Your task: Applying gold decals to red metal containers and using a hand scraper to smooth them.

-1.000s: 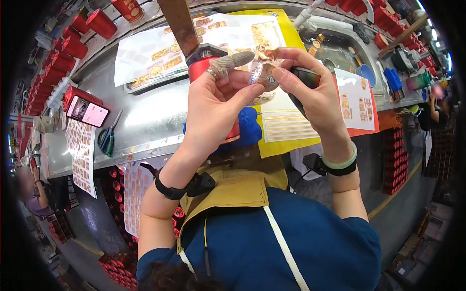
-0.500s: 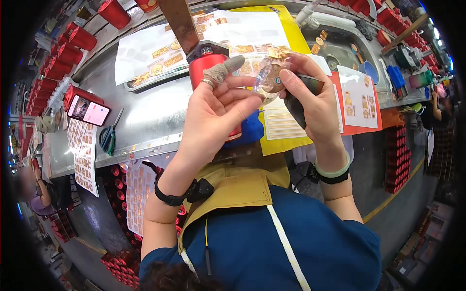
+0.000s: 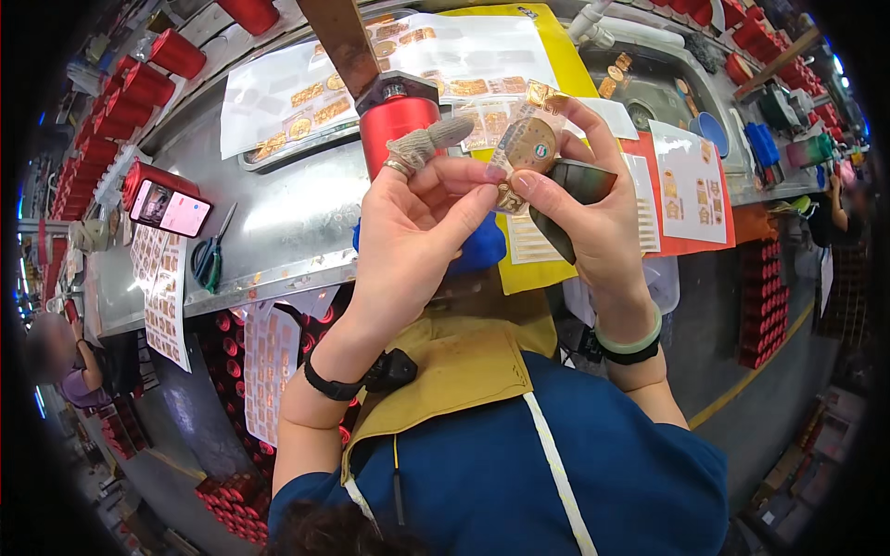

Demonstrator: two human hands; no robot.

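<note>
Between my hands, above the bench, is a clear film decal with gold shapes and a round gold disc. My left hand pinches its lower left corner between thumb and fingertips; a grey cloth cover wraps its raised index finger. My right hand grips the film's right side, thumb in front. A dark, smooth, curved pad is also tucked in the right hand; its exact kind I cannot make out. Just behind my left hand, a red cylinder sits on a holder, with a blue cloth below it.
White decal sheets lie on a tray and yellow sheet at the back. Scissors and a phone leaning on a red canister are at left. A sink with a blue bowl is at right. A brown post rises behind the cylinder.
The film decal has been turned and flattened, so its gold disc now faces me more fully. My left fingers have closed on its lower corner, and the right hand has shifted slightly.
</note>
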